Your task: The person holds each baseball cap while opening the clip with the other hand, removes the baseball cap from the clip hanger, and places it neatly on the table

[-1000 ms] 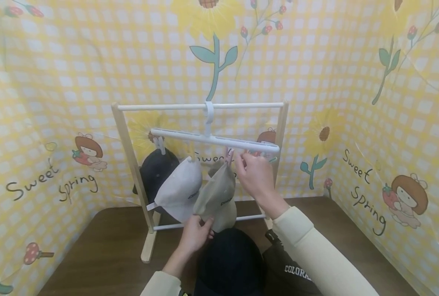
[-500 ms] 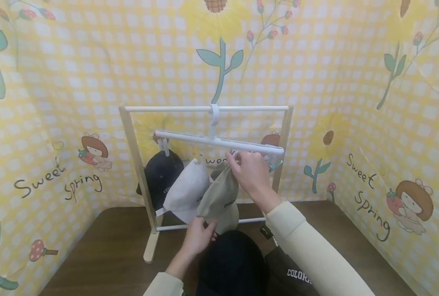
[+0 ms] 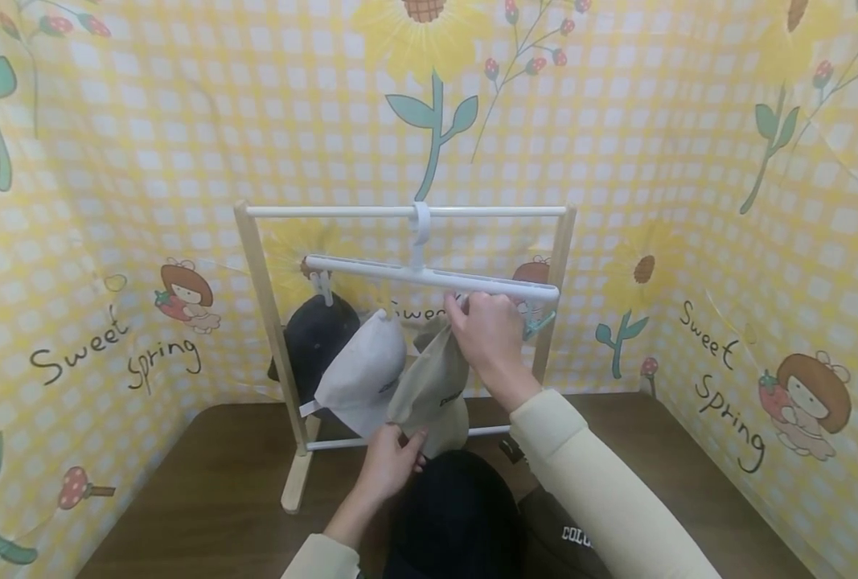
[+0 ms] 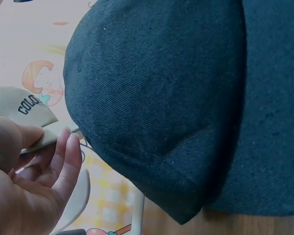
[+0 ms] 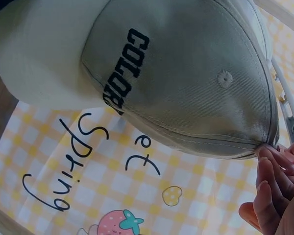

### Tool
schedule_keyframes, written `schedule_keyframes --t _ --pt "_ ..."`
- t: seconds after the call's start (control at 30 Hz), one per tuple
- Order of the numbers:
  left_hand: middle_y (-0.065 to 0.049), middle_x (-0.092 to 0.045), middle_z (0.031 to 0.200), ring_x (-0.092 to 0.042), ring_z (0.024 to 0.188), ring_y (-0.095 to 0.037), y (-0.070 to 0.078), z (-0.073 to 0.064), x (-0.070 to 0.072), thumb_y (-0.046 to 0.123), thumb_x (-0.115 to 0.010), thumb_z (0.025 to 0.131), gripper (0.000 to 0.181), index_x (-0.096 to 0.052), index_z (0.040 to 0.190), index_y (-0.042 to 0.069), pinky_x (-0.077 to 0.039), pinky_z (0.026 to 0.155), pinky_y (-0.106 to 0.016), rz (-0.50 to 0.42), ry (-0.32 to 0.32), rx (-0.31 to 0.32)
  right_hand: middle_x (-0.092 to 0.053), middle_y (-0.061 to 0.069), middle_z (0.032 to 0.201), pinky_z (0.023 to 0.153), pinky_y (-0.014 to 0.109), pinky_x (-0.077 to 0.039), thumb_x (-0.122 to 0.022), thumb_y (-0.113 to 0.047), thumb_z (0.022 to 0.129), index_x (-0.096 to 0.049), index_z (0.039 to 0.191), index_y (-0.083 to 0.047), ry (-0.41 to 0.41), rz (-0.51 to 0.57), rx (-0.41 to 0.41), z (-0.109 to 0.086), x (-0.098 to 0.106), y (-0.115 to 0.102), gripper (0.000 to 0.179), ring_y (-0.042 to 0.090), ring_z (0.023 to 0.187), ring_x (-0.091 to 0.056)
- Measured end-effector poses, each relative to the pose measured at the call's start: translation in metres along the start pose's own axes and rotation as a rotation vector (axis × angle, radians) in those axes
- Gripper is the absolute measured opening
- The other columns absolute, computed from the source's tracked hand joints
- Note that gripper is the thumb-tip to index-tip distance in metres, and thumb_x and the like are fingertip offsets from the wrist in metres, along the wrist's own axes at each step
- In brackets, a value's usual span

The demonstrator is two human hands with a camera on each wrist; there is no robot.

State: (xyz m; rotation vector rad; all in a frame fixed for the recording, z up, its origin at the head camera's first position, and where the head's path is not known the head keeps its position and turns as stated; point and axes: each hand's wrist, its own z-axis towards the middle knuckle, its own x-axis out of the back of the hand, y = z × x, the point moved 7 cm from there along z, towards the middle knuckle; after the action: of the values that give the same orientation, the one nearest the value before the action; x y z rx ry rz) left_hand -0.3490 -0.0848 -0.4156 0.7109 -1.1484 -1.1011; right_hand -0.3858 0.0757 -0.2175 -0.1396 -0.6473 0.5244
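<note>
A beige cap (image 3: 429,386) with dark lettering hangs crown-up under a white hanger (image 3: 429,276). My left hand (image 3: 388,460) pinches its lower left edge between thumb and fingers; in the left wrist view, that hand (image 4: 34,171) grips a beige strip of the cap. Just below the hanger bar, my right hand (image 3: 490,330) pinches the pink clothespin at the cap's crown, largely hidden by the fingers. The right wrist view shows these fingertips (image 5: 264,166) right at the crown's top. Beside it hang a white cap (image 3: 363,374) and a black cap (image 3: 320,334).
A wooden rack (image 3: 255,281) bears the hanger on its top rod (image 3: 327,211). Another black cap (image 3: 457,515) stands close in front of the beige one, and a dark lettered cap (image 3: 555,527) lies right of it on the brown table (image 3: 204,474). A green clip (image 3: 542,324) hangs at the hanger's right end.
My right hand has moved slightly onto the pink clothespin, covering it. My left hand still holds the beige cap's edge. The head view has shifted a little.
</note>
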Motion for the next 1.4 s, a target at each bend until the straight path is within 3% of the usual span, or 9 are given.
schedule_keyframes --t 0.13,0.27,0.57,0.8,0.97,1.4 --pt "-0.010 -0.065 0.058 -0.064 0.048 -0.021 0.001 0.000 0.003 0.014 -0.064 0.101 0.024 -0.064 0.086 -0.004 -0.054 0.049 -0.028 0.006 0.003 0.000 -0.034 -0.005 0.039 0.038 0.031 -0.028 -0.053 -0.035 0.101 -0.040 0.045 -0.018 0.005 -0.019 0.035 0.002 0.001 -0.002 0.061 0.014 0.038 -0.032" --pt "-0.011 -0.066 0.056 -0.065 0.048 -0.023 0.002 -0.001 0.011 0.010 -0.065 0.100 0.019 -0.067 0.087 -0.004 -0.055 0.048 -0.031 -0.002 0.049 -0.018 -0.033 -0.006 0.040 0.037 0.030 -0.026 -0.052 -0.035 0.101 -0.038 0.045 -0.019 -0.008 -0.018 0.049 0.002 -0.001 -0.003 0.060 0.014 0.038 -0.031" --pt "-0.016 -0.069 0.075 -0.069 0.061 -0.023 -0.004 -0.003 0.026 0.003 -0.060 0.101 0.013 -0.068 0.107 -0.005 -0.061 0.063 -0.044 -0.069 0.140 -0.028 -0.033 -0.006 0.039 0.036 0.029 -0.025 -0.052 -0.033 0.103 -0.037 0.045 -0.018 -0.044 0.015 0.068 0.004 -0.005 -0.002 0.061 0.012 0.036 -0.029" --pt "-0.013 -0.069 0.070 -0.068 0.060 -0.021 -0.003 -0.003 0.026 0.004 -0.060 0.102 0.012 -0.069 0.105 -0.004 -0.060 0.061 -0.040 -0.048 0.147 -0.043 -0.032 -0.006 0.040 0.037 0.029 -0.024 -0.053 -0.032 0.103 -0.037 0.046 -0.018 -0.030 0.026 0.063 0.005 -0.010 0.002 0.060 0.012 0.038 -0.028" --pt "-0.012 -0.069 0.069 -0.069 0.060 -0.021 -0.005 -0.003 0.026 0.004 -0.060 0.102 0.011 -0.069 0.104 -0.002 -0.060 0.062 -0.040 -0.035 0.150 -0.021 -0.033 -0.006 0.040 0.037 0.029 -0.025 -0.053 -0.032 0.103 -0.037 0.046 -0.019 -0.028 0.040 0.069 0.004 -0.011 0.004 0.060 0.013 0.038 -0.029" --pt "-0.012 -0.069 0.068 -0.068 0.060 -0.022 0.000 -0.003 0.024 0.003 -0.059 0.102 0.010 -0.069 0.101 -0.001 -0.059 0.059 -0.034 -0.025 0.139 -0.071 -0.035 -0.005 0.040 0.038 0.028 -0.021 -0.054 -0.028 0.100 -0.039 0.046 -0.018 0.017 0.089 0.086 0.003 -0.007 0.015 0.058 0.012 0.037 -0.027"
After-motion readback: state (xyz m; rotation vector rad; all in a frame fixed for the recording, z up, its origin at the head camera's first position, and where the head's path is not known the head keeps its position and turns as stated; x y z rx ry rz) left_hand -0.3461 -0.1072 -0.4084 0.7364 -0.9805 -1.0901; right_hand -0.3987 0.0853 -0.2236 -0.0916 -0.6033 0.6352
